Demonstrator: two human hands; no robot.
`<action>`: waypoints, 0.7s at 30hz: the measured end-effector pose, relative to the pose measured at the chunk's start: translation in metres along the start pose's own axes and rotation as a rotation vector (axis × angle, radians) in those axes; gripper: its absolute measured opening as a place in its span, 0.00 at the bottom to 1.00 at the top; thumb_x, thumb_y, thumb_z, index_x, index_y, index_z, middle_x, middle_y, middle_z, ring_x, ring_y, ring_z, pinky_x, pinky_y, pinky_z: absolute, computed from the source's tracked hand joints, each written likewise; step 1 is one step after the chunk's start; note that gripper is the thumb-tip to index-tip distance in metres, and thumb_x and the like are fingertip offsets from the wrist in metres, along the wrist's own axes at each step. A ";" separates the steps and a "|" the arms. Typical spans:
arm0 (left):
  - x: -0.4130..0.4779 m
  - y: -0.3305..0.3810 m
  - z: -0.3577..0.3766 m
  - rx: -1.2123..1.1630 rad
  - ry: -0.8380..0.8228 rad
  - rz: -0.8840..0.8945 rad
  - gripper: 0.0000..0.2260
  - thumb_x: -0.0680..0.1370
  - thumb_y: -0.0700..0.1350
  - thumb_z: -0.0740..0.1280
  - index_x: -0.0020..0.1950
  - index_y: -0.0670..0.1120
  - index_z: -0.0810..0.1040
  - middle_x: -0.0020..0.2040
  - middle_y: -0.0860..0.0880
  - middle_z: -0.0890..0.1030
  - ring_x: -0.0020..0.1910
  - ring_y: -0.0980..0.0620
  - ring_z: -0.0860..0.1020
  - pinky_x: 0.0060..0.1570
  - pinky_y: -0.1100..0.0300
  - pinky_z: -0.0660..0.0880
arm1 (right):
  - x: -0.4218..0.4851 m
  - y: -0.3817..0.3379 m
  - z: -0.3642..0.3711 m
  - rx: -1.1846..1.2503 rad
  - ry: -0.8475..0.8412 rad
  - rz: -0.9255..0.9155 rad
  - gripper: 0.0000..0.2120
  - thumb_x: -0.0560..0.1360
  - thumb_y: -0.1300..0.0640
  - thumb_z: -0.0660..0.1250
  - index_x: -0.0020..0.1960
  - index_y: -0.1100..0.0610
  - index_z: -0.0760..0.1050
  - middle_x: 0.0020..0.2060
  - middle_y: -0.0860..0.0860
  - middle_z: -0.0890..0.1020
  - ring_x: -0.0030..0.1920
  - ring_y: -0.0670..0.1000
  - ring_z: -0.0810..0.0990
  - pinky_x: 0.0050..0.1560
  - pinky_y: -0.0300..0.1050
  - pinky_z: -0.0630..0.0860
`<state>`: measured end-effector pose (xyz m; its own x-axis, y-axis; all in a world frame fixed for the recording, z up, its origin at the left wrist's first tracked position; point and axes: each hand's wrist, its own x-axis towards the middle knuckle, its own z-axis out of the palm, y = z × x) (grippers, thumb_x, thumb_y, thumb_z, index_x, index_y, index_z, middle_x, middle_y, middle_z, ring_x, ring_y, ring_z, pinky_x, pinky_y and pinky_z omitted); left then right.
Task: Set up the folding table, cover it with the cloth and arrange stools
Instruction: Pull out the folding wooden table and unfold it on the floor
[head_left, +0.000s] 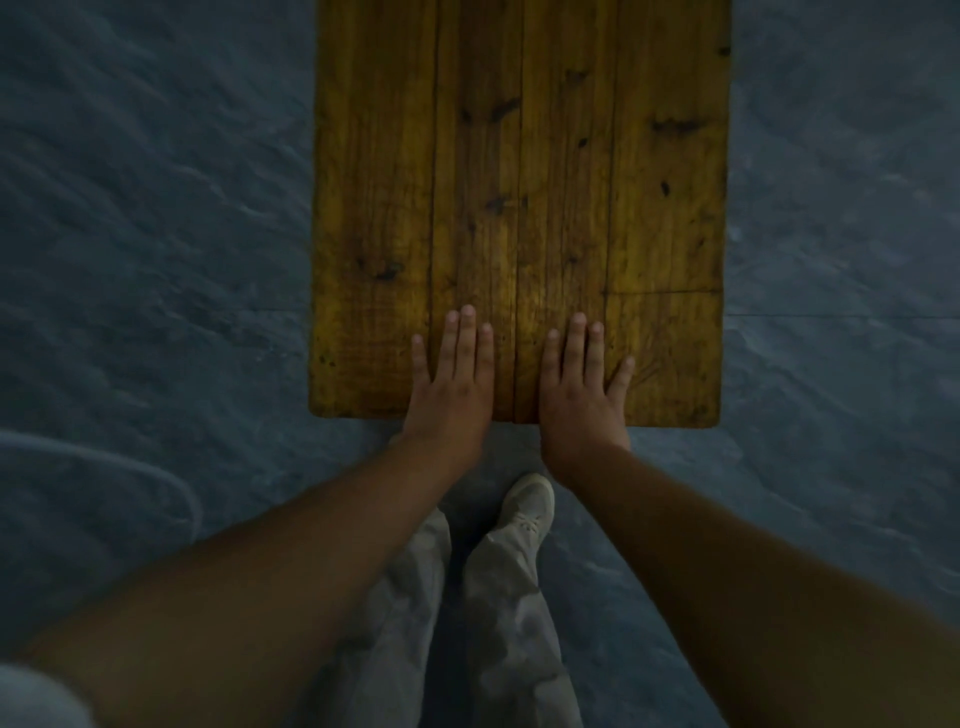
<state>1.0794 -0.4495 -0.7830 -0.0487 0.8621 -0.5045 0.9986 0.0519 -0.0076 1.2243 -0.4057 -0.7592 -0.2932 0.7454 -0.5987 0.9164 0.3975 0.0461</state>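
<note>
The yellow plank table top (519, 208) fills the upper centre of the frame. Both the left hand (454, 376) and the right hand (582, 387) lie flat on its near edge, fingers straight. Below them, a pale shoe (527, 506) stands on the grey floor (156, 208).

The head camera is looking steeply down from close above at the wooden surface (519, 182), arms, legs and floor (156, 208).

desk (519, 156): yellow-brown wooden planks, dark knots | on desk: left hand (454, 384), right hand (582, 389) flat, side by side at its near edge, fingers (467, 332) straight | below desk: grey-blue floor (156, 208), shoe (527, 506) just before the near edge
</note>
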 end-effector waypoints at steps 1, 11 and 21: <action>-0.004 -0.003 -0.007 -0.021 -0.031 0.015 0.60 0.70 0.49 0.77 0.78 0.40 0.30 0.78 0.38 0.29 0.79 0.39 0.32 0.76 0.34 0.42 | -0.004 0.002 -0.008 0.015 -0.037 -0.018 0.52 0.75 0.49 0.69 0.78 0.60 0.32 0.77 0.63 0.33 0.78 0.65 0.34 0.74 0.73 0.47; -0.100 -0.030 -0.151 -0.120 0.037 0.115 0.42 0.76 0.50 0.69 0.82 0.46 0.46 0.83 0.43 0.43 0.81 0.45 0.42 0.79 0.44 0.42 | -0.115 -0.008 -0.144 0.239 0.026 -0.061 0.35 0.79 0.48 0.61 0.81 0.53 0.49 0.80 0.56 0.52 0.80 0.59 0.48 0.77 0.62 0.53; -0.239 -0.057 -0.287 -0.226 0.230 0.141 0.38 0.75 0.49 0.67 0.82 0.47 0.55 0.83 0.46 0.52 0.82 0.48 0.48 0.79 0.47 0.46 | -0.263 -0.030 -0.241 0.294 0.210 -0.087 0.33 0.78 0.46 0.60 0.80 0.54 0.54 0.78 0.56 0.59 0.78 0.58 0.55 0.76 0.59 0.56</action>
<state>1.0280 -0.5134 -0.4141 0.0606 0.9583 -0.2791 0.9674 0.0124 0.2528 1.2086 -0.4844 -0.4107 -0.3947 0.8214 -0.4118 0.9159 0.3159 -0.2478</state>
